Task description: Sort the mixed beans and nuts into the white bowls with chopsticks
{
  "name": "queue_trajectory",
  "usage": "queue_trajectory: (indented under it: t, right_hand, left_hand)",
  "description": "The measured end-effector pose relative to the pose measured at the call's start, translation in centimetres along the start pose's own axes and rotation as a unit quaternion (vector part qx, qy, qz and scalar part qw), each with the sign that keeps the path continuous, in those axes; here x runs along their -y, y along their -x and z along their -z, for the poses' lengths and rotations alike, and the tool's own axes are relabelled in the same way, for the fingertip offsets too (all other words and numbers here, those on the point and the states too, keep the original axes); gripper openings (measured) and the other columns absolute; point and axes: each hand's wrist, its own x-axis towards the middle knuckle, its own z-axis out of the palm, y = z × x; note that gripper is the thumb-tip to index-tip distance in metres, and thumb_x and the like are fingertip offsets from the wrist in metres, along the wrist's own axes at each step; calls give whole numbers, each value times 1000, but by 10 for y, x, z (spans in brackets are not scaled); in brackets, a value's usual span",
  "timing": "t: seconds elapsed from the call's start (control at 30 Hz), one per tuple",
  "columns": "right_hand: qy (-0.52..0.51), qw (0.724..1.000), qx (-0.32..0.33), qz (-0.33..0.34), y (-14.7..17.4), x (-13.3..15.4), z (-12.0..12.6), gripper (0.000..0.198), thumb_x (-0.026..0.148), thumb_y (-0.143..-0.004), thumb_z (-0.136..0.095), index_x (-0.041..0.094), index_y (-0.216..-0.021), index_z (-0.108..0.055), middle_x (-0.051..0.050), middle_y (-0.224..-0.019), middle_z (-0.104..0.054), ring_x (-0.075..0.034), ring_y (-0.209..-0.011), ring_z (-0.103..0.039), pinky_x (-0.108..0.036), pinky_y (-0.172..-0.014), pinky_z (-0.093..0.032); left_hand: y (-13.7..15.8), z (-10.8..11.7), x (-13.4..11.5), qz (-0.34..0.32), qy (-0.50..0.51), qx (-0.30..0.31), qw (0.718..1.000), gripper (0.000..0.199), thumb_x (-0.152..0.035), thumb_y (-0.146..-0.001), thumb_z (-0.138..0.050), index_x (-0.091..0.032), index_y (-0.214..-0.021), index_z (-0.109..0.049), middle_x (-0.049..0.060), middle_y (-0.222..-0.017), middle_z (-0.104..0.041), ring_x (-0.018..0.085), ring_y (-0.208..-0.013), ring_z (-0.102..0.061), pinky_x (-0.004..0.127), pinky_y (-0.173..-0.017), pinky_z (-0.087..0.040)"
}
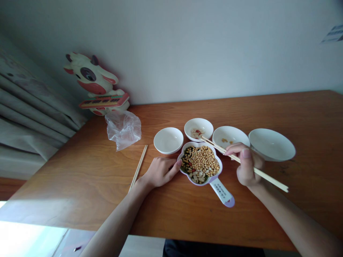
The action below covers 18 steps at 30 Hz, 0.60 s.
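Note:
My right hand (248, 166) is closed around a pair of wooden chopsticks (270, 179). Their tips are at the near rim of a white bowl (198, 123) with a few pale and reddish pieces inside. I cannot make out anything between the tips. My left hand (160, 172) grips the left edge of a lilac, handled, scalloped dish (219, 167). Yellow soybeans (202, 157), flat pale seeds, some red pieces and small green beans fill this dish. Behind it, another white bowl (234, 131) holds a few yellowish pieces.
One white bowl (168, 137) stands left and a larger one (272, 141) right. A second pair of chopsticks (139, 166) lies beside my left forearm. A crumpled clear plastic bag (124, 130) sits before a cow-shaped toy keyboard (100, 85). A wall backs the wooden table (80, 182).

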Motion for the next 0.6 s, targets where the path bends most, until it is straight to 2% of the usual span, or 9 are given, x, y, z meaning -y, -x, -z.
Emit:
queue_trajectory:
  t: [0.2,0.37,0.6]
  right_hand:
    - [-6,1000,11,-5,0,2,0,40,27,-115,-39,23,-100,-76,-8,-92,-74,-25,-87,-71,-41,-71,-53]
    - [3,1000,15,-15,0,4,0,40,29,-115,-39,24,-99,-76,-7,-91,-74,-22,-77,-68,-40,-70,-53]
    - [-33,998,7,-49,6,4,0,50,48,-114,-38,25,-87,-74,-8,-82,-73,-27,-76,-69,-43,-65,-50]
  left_hand:
    - [1,0,0,1,-2,1,1000,54,-45,-118,-34,-19,-73,-51,2,-70,-62,13,-61,-49,31,-64,-27]
    - [1,1,-1,2,-10,0,1000,56,-45,-118,-34,-19,-73,-53,3,-69,-63,14,-60,-50,30,-63,-29]
    - [0,1,-2,-1,-10,-2,1000,57,-46,-118,-33,-19,-73,-56,3,-69,-64,14,-60,-54,30,-63,-30]
